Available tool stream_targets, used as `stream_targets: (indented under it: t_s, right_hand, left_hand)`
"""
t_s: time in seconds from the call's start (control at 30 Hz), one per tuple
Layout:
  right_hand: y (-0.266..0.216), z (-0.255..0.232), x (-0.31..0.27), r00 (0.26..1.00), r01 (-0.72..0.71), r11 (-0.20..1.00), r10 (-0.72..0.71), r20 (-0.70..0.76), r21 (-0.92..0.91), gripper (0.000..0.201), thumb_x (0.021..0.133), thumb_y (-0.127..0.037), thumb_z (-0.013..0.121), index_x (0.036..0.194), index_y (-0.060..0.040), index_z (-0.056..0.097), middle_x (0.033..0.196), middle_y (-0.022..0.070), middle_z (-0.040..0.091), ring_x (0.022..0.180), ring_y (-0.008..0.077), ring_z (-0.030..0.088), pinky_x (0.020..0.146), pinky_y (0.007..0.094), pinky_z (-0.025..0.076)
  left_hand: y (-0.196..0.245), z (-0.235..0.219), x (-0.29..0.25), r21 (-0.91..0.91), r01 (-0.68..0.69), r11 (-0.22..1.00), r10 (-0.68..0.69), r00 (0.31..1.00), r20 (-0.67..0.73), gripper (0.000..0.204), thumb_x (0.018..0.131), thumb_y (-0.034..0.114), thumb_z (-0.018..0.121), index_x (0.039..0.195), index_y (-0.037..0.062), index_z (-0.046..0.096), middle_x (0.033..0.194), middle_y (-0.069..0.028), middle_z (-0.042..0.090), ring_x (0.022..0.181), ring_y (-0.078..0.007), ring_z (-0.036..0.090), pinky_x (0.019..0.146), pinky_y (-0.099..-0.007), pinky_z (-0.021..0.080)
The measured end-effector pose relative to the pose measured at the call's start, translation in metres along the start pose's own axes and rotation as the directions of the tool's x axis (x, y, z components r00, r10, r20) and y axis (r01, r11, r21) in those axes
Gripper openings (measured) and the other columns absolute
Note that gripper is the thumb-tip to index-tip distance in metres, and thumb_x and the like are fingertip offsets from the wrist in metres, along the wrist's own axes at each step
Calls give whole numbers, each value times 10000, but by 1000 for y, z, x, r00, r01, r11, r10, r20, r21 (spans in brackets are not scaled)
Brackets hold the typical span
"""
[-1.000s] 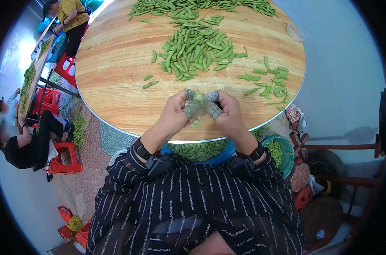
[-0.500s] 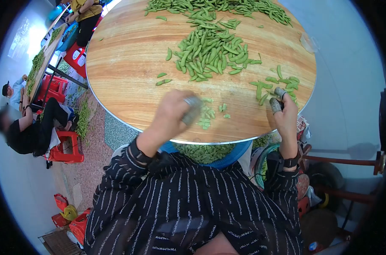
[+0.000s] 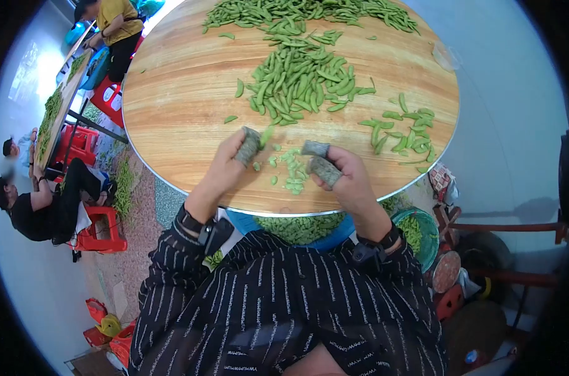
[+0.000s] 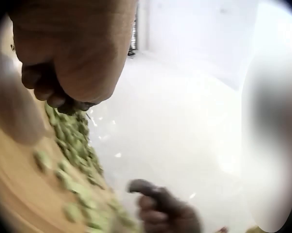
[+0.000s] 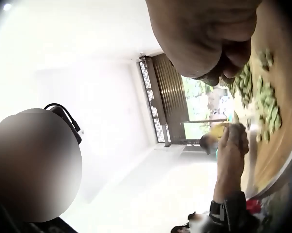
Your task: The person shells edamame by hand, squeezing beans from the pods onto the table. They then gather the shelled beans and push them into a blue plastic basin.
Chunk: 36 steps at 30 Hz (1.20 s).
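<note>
My left hand (image 3: 225,164) pinches a green soybean pod (image 3: 267,135) between its thumb and forefinger, both wrapped in grey finger covers (image 3: 249,147). In the right wrist view the same pod (image 5: 236,117) pokes up from the fingertips. Opposite it, my right hand (image 3: 347,178) hovers over the table with covered thumb and forefinger slightly parted, and nothing shows between them. Shelled beans (image 3: 294,170) lie between the two hands near the table's front edge. Just beyond is a heap of pods (image 3: 297,81). The wrist views hide both hands' own fingertips.
A smaller scatter of pods (image 3: 413,133) lies at the right of the round wooden table (image 3: 172,113). A blue basin (image 3: 328,239) of beans sits under its front edge, a green basin (image 3: 428,241) to the right. Other people sit by another table at the left.
First both hands worked at one pod. My right hand then reached to the right-hand scatter and has come back to the middle. My left hand has picked up a pod from the left.
</note>
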State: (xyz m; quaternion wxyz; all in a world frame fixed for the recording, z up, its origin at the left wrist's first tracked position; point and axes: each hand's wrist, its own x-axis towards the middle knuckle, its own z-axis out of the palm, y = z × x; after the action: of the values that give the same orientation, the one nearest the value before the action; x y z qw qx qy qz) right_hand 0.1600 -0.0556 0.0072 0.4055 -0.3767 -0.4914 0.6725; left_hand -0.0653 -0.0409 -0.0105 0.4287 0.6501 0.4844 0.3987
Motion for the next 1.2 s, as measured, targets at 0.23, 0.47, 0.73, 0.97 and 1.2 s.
stream_targets:
  t_s: [0.23,0.47,0.73,0.97,1.2]
  right_hand:
    - [-5,4,2,988,-42,987,19,150,152,143,796,-15,481,910,-19,567,729,-16,543,589,19,459,502,147,350]
    - [-13,11,-1,996,-11,993,1,87,121,132,815,-58,479,894,1,567,607,-10,490,493,27,369,437,159,252]
    - [-12,11,-2,993,-17,996,7,117,90,104,824,-117,526,830,-17,553,633,-2,508,501,28,393,440,155,270]
    - [2,11,2,995,15,983,-33,98,183,81,805,-80,534,854,-18,548,697,17,539,530,40,438,452,153,314]
    - [-4,14,3,998,60,997,-60,-5,51,93,796,-75,538,870,-25,563,715,7,556,564,38,461,477,142,344]
  left_hand:
    - [27,27,-13,29,-188,982,184,976,113,104,792,78,497,860,-1,487,705,-126,507,628,-229,494,588,-297,396]
    - [35,26,-11,104,-235,966,218,964,150,110,744,51,524,812,-4,457,703,-172,482,660,-352,487,574,-353,389]
    - [39,23,-13,153,-258,954,225,953,201,126,733,39,513,827,-6,444,712,-182,459,680,-369,478,582,-370,382]
    - [38,25,-11,-20,-215,976,215,953,215,161,742,68,525,872,-6,465,759,-185,497,710,-371,498,608,-364,406]
    - [35,37,-17,592,-337,732,330,936,124,354,644,145,658,914,30,461,747,-158,535,680,-336,548,549,-369,436]
